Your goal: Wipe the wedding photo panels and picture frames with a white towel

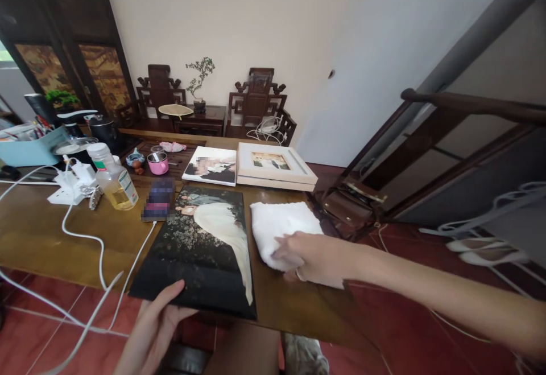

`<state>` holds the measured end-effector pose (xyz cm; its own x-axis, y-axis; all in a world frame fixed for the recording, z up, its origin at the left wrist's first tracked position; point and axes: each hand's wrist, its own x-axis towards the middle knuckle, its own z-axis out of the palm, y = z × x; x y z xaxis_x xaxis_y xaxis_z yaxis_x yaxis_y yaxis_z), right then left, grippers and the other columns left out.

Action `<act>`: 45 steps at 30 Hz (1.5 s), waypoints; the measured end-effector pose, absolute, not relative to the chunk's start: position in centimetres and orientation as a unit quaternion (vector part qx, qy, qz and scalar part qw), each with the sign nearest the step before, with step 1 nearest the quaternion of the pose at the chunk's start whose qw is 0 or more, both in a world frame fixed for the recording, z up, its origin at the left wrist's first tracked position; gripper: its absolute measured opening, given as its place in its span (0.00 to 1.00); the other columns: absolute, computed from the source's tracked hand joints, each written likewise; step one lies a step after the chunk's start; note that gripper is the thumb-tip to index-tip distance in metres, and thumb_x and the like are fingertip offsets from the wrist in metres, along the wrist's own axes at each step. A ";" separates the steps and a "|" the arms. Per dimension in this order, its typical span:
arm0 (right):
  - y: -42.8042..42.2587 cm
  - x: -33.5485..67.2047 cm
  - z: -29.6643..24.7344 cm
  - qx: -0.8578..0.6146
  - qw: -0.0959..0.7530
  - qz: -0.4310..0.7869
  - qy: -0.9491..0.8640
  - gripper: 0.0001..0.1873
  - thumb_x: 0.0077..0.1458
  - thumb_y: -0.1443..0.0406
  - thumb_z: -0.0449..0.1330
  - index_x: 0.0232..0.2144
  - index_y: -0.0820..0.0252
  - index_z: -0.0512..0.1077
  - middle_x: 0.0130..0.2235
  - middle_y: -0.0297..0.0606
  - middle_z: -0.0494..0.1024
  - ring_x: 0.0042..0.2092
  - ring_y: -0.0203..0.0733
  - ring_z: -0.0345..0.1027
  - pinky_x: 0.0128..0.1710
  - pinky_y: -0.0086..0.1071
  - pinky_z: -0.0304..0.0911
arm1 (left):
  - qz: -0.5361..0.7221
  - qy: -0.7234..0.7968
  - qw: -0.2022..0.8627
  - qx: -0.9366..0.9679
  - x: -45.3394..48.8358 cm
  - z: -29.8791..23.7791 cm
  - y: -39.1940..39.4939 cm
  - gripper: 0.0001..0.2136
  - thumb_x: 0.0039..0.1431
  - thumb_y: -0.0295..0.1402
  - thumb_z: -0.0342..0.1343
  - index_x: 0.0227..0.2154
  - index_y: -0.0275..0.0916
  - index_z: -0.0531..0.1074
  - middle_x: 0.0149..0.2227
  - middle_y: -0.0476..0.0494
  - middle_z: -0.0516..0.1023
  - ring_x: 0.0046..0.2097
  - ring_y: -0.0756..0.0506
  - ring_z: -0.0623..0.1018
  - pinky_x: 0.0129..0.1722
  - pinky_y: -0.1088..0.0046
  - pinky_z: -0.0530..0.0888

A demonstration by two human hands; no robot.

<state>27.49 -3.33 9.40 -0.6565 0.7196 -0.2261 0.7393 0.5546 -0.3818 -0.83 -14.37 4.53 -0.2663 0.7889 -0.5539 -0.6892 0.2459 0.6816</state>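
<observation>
A large dark photo panel (205, 244), showing a figure in a long white gown, lies tilted on the table's front edge. My left hand (164, 312) grips its lower left edge, thumb on the face and fingers underneath. Right of the panel is a folded white towel (285, 221). My right hand (305, 255) is closed on the towel's near side, fingertips slightly blurred. Behind the panel lie a smaller white-edged photo (209, 165) and a pale framed photo (277, 164), which rests on another flat piece.
A phone (158, 200) on a charging cable touches the panel's left side. Further left stand a bottle of yellowish liquid (116, 178), a white power strip (72, 187) with cables, and a pink cup (157, 163). A wooden chair (426, 136) stands right of the table.
</observation>
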 end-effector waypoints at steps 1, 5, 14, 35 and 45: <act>-2.4 26.7 10.4 0.391 0.039 -0.262 0.881 0.13 0.44 0.69 0.57 0.32 0.53 0.78 0.41 0.36 0.81 0.44 0.47 0.74 0.46 0.37 0.66 | 0.614 0.509 0.601 0.049 -0.8 4.7 -14.1 0.27 0.48 0.15 0.58 0.53 0.36 0.70 0.38 0.42 0.82 0.39 0.37 0.82 0.37 0.57 0.82; 4.2 23.0 13.8 0.384 0.077 -0.168 0.905 0.16 0.46 0.75 0.54 0.32 0.61 0.79 0.36 0.38 0.82 0.38 0.42 0.75 0.39 0.30 0.65 | 0.622 0.500 0.599 0.063 -0.7 4.7 -13.1 0.28 0.48 0.14 0.58 0.53 0.38 0.69 0.39 0.42 0.82 0.38 0.39 0.82 0.35 0.62 0.82; 15.1 15.6 8.0 0.429 0.082 0.127 0.890 0.20 0.60 0.58 0.55 0.50 0.67 0.70 0.51 0.53 0.74 0.56 0.55 0.61 0.53 0.46 0.56 | 0.631 0.498 0.587 0.090 -0.3 5.7 -12.0 0.27 0.54 0.17 0.55 0.56 0.41 0.66 0.45 0.41 0.80 0.43 0.39 0.81 0.39 0.61 0.82; 17.7 15.5 7.0 0.433 0.001 0.271 0.860 0.21 0.55 0.80 0.44 0.49 0.74 0.67 0.42 0.53 0.78 0.42 0.50 0.72 0.57 0.70 0.19 | 0.630 0.419 0.615 0.223 -2.8 7.9 -9.2 0.17 0.54 0.26 0.60 0.48 0.37 0.71 0.44 0.39 0.80 0.46 0.38 0.80 0.46 0.57 0.78; 18.8 16.5 7.9 0.478 -0.050 0.213 0.851 0.22 0.52 0.82 0.44 0.46 0.69 0.67 0.42 0.48 0.78 0.44 0.48 0.71 0.59 0.67 0.25 | 0.626 0.409 0.619 0.241 -3.4 8.9 -2.7 0.06 0.62 0.24 0.51 0.38 0.32 0.71 0.42 0.35 0.81 0.45 0.39 0.80 0.51 0.50 0.73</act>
